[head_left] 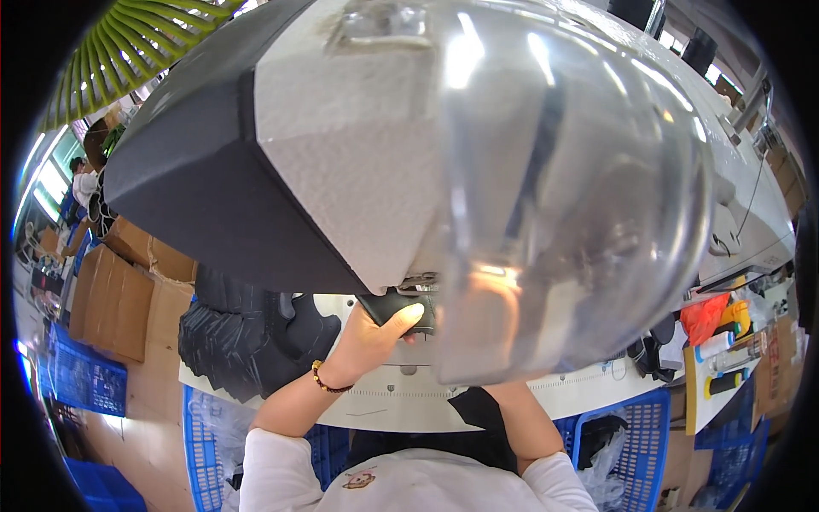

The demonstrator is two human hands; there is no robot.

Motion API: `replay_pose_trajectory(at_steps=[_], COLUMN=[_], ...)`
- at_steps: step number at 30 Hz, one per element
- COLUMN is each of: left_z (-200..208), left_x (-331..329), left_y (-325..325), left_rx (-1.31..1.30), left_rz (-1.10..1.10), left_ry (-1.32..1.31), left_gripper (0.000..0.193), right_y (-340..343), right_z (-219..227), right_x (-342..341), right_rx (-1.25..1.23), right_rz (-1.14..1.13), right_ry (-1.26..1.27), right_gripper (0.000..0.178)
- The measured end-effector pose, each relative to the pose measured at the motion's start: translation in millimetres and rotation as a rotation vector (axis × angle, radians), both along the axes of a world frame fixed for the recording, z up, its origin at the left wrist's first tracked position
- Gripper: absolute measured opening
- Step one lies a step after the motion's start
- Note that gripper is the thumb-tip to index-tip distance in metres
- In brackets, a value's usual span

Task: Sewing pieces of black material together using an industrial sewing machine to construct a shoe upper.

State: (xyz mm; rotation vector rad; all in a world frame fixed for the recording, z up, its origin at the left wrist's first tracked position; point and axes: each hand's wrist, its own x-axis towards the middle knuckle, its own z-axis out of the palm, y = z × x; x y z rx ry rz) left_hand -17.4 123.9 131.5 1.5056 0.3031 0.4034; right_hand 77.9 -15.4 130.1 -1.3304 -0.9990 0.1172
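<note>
A large white and black machine head (350,119), which looks like a sewing machine, fills the upper middle. My left hand (375,337) is under its lower edge. Its thumb presses on top of a dark, smooth piece of material (388,309), with the other fingers mostly hidden beneath. A clear curved plastic cover (580,196) stands in front of my right hand, whose fingers I cannot make out; only a blurred skin-coloured shape (495,316) shows through it. Beside my right forearm, a black flap of material (476,408) hangs over the edge of the white worktable (409,411).
Stacked black cut pieces (243,337) lie on the table's left side. Blue crates (205,452) stand below on both sides. Cardboard boxes (111,303) are at the left, thread spools (723,382) on a board at the right, and a green fan guard (128,51) at the upper left.
</note>
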Motion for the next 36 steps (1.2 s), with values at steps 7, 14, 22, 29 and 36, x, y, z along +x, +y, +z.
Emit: replay_pose_trajectory(at_steps=[7,14,22,29,36], left_z=[-0.1,1.8,-3.7,0.0,9.6], left_x=[6.1,9.1,7.3,8.6,9.6], left_y=[0.0,3.8,12.6,11.5,12.7], left_rx=[-0.054,-0.053,-0.027,-0.100,-0.083], left_rz=[-0.020,0.030,-0.067,-0.056,-0.012], left_ry=[-0.059,-0.004,0.000,-0.073,0.021], left_gripper=[0.016,0.014,0.013,0.012,0.010], right_y=[7.4,6.5,5.7,0.4,1.4], right_z=[-53.5,-48.6,-22.5,-35.3,-30.0], right_x=[10.0,6.7,-3.8,-0.7,1.8], right_rx=[-0.082,-0.130,-0.244,-0.359,-0.352], right_rz=[-0.050,-0.041,-0.393,-0.302,-0.278], right_ry=[0.091,0.243,-0.498,-0.556,-0.505], right_gripper=[0.017,0.017,0.019,0.020,0.022])
